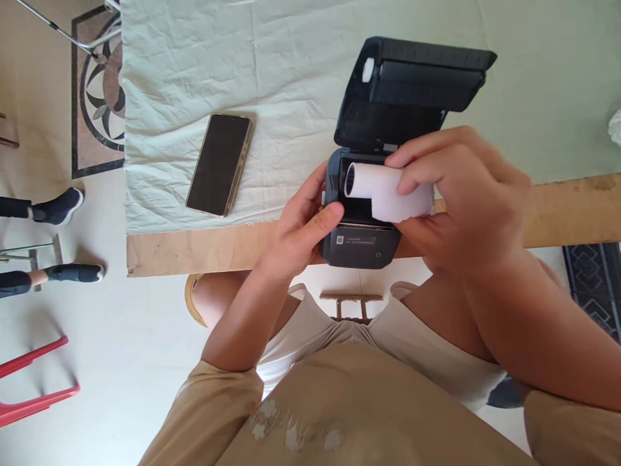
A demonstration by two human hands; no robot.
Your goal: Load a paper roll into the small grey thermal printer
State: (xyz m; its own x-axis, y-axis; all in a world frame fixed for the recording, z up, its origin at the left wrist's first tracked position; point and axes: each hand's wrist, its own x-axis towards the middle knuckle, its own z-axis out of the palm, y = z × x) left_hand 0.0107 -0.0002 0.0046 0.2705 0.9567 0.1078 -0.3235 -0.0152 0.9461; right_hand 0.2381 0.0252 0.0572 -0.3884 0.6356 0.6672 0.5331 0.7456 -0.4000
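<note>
A dark label printer (359,249) sits at the table's front edge, its lid (412,84) swung up and back. My left hand (310,223) grips the printer's left side, thumb over the near rim of the open bay. In my right hand (466,194) is a white paper roll (361,180), pinched between thumb and fingers. The roll is over the bay, partly inside its outline, with a loose flap of paper toward me. Whether it touches the bay floor I cannot tell. My right fingers hide the roll's right end.
A smartphone (218,165) lies face up on the pale green cloth (291,77), left of the printer. A bare wooden strip (160,252) runs along the table's front edge. Another person's shoes (75,272) and a red stool (39,404) are on the floor at left.
</note>
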